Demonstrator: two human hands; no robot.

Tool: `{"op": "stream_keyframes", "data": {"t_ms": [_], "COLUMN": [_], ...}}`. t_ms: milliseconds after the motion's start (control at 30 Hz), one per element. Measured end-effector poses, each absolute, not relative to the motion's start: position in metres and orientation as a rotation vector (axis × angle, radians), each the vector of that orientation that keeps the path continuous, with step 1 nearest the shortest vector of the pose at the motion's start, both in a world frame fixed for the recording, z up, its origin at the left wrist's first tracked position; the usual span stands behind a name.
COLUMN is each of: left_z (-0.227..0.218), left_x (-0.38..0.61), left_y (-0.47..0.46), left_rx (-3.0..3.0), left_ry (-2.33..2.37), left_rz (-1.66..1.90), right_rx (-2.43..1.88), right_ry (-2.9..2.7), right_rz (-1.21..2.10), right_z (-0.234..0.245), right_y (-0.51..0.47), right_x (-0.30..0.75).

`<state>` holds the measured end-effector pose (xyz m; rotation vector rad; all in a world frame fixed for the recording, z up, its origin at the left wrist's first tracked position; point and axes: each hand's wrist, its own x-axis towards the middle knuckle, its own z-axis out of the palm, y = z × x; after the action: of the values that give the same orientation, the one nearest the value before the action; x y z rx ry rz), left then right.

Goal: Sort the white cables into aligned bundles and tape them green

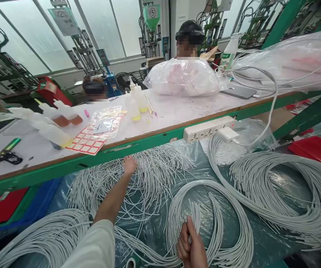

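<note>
My left hand (129, 164) reaches forward under the edge of the raised shelf, into a loose, tangled spread of thin grey cables (155, 175). Its fingers are curled down among the strands, and their tips are partly hidden. Nearer to me, my right hand (191, 243) is closed around a bundle of grey cables (195, 214), thumb pointing up. The cut ends of this bundle stick out above the fist. Around that hand lies a coiled grey cable bundle (240, 219), its strands running together in a wide loop.
A large cable coil (261, 167) lies right, another (45, 227) lower left. The shelf's green edge (149, 139) carries a power strip (209, 128) with a charger. Squeeze bottles (132, 108), a red-bordered label sheet (89, 143) and plastic bags (185, 78) stand above. Two people are beyond.
</note>
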<state>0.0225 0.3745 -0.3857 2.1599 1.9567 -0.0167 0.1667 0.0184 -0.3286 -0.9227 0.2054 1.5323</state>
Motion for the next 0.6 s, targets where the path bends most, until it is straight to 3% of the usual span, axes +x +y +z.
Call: {"op": "stream_keyframes", "data": {"t_ms": [167,367,600], "left_z": [-0.383,-0.366,-0.329], "left_x": [-0.018,-0.003,0.02], "left_y": [0.37,0.342,0.237], "left_rx": [1.846,1.406,0.803], "left_ry": [1.916,1.603,1.035], "left_rz": [0.01,0.472,0.923], "right_rx": [-0.923,-0.977,-1.038], "right_ry": [0.16,0.141,0.04], "right_rz": [1.555,1.498,1.455], "right_z": [-0.328,-0.322,-0.302], "right_y": [0.02,0.023,0.027], "right_x": [0.167,0.16,0.147]}}
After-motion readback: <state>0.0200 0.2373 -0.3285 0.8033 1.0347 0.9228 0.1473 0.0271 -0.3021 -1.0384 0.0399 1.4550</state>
